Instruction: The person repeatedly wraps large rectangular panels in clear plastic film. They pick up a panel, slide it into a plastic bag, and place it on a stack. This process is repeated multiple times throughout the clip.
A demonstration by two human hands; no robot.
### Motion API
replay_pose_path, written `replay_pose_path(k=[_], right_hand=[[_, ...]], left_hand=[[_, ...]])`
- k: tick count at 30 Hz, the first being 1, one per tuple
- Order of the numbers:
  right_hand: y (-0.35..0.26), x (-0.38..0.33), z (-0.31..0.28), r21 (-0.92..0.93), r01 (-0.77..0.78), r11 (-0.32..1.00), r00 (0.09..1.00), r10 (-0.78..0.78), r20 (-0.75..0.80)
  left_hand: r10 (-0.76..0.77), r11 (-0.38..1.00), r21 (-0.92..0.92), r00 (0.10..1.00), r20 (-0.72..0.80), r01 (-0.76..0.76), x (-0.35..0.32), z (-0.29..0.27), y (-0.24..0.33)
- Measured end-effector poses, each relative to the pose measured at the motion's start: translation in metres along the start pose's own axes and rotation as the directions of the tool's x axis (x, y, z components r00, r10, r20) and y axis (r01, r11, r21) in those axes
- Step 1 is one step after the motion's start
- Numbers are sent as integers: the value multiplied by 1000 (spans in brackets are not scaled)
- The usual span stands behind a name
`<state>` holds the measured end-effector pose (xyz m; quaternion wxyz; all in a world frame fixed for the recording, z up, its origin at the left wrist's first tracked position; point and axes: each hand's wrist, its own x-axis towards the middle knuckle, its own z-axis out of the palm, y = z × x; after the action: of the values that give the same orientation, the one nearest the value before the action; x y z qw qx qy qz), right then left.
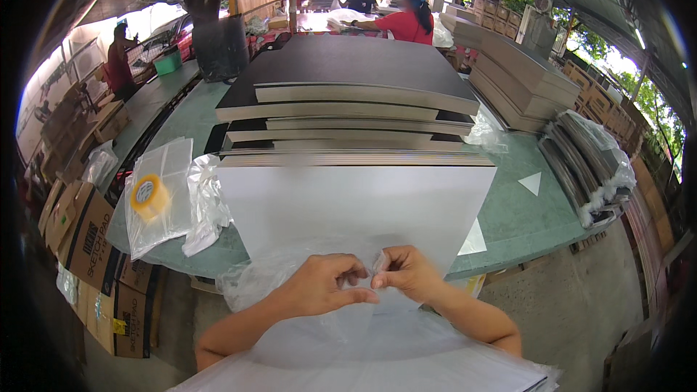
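In the middle, my right hand (410, 274) pinches a bunched edge of a clear plastic bag (272, 265). Close beside it is my left hand (330, 283), its fingers curled and its thumb held apart, with nothing visible between them. The film spreads below the hands and laps over the near part of a large white board (356, 199). Under my forearms lies a wide, pale, film-covered bundle (377, 359), cut off by the lower rim. Behind the white board rises a stack of black-covered pads (356, 65) with pale page edges.
On the green table (523, 225), a roll of yellowish tape (149, 197) rests on flat plastic bags (178, 160) at left. Plastic-wrapped pads (588, 163) and grey board stacks (523, 76) stand right. Cartons (87, 236) sit low left. A person in red (410, 25) works beyond the stack.
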<state>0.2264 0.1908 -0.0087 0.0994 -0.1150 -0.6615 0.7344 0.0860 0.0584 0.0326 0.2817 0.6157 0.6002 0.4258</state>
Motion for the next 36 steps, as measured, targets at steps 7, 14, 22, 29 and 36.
replay_pose_path(k=[7, 14, 22, 29, 36], right_hand=[[1, -5, -9, 547, 51, 835, 999, -40, -33], [-19, -9, -8, -64, 174, 983, 985, -174, -4], [-46, -27, 9, -393, 249, 885, 940, -123, 319], [-46, -25, -10, 207, 358, 910, 934, -349, -83], [-34, -32, 2, -792, 119, 599, 711, 505, 489]], left_hand=[[-101, 993, -75, 973, -207, 87, -31, -36, -42], [290, 902, 430, 685, -668, 37, -38, -76, -2], [190, 921, -363, 977, 101, -141, 4, -10, -9], [74, 872, -457, 874, 481, 177, -15, -29, -17], [200, 185, -968, 958, 207, 171, -17, -69, -3]])
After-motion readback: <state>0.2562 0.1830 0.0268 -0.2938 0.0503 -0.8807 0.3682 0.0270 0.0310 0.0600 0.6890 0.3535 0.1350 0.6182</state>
